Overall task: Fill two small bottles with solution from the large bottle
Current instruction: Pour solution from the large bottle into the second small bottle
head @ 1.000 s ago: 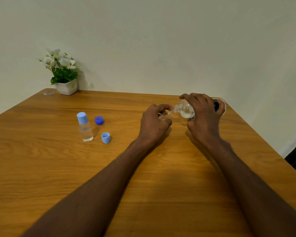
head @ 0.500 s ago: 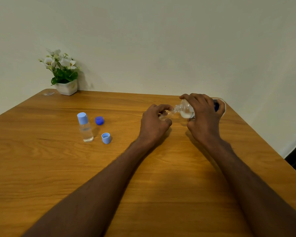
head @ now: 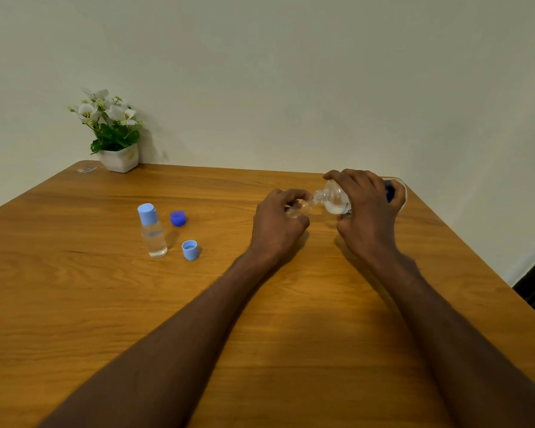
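My right hand (head: 368,211) grips the large clear bottle (head: 335,199), tipped on its side with its open neck pointing left. Its neck meets the mouth of a small clear bottle (head: 298,209), which my left hand (head: 277,225) holds; my fingers hide most of that small bottle. A second small bottle (head: 152,231) with a light blue cap stands upright at the left, holding clear liquid. Beside it lie a dark blue cap (head: 178,218) and a light blue cap (head: 190,250), both loose on the wooden table (head: 105,304).
A white pot of white flowers (head: 113,134) stands at the table's far left corner against the wall. A small clear scrap (head: 87,170) lies next to it. The table's right edge runs close past my right hand.
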### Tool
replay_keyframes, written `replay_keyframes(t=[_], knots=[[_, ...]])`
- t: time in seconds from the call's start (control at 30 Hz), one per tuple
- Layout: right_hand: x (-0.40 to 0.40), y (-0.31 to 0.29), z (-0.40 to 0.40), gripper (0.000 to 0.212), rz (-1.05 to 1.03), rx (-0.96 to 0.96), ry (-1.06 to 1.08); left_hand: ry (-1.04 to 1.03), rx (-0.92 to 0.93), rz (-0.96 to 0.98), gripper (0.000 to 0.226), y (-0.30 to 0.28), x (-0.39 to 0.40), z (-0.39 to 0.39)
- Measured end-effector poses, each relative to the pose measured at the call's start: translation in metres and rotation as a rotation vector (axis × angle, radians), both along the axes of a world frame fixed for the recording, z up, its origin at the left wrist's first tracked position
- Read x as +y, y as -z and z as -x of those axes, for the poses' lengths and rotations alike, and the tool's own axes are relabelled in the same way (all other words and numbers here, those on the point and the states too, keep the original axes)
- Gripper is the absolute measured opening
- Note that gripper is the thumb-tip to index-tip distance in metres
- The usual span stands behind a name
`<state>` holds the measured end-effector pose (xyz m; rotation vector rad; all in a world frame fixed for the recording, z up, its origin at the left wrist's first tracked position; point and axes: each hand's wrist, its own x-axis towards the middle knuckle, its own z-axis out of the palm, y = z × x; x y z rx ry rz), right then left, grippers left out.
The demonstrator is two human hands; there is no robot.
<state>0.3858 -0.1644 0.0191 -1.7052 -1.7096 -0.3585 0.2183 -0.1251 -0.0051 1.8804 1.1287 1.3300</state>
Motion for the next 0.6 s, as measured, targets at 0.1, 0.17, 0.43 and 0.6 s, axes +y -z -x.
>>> replay_keyframes(t=[0.1, 0.17, 0.43, 0.6], knots=[[-0.0005, 0.0, 0.0007, 0.089, 0.007, 0.002, 0.003, -0.003, 0.002, 0.005, 0.045, 0.0002, 0.0005, -0.0003], [-0.0008, -0.0001, 0.0009, 0.088, 0.007, 0.002, 0.006, -0.003, 0.006, 0.004, 0.045, 0.0004, 0.001, -0.0003], [0.0, 0.0002, 0.0007, 0.088, 0.005, -0.016, 0.02, 0.003, 0.002, -0.007, 0.046, 0.0018, 0.0023, -0.0004], [0.0002, 0.0002, 0.0007, 0.087, -0.003, -0.015, 0.015, 0.005, 0.004, -0.013, 0.047, 0.0022, 0.0028, -0.0003]])
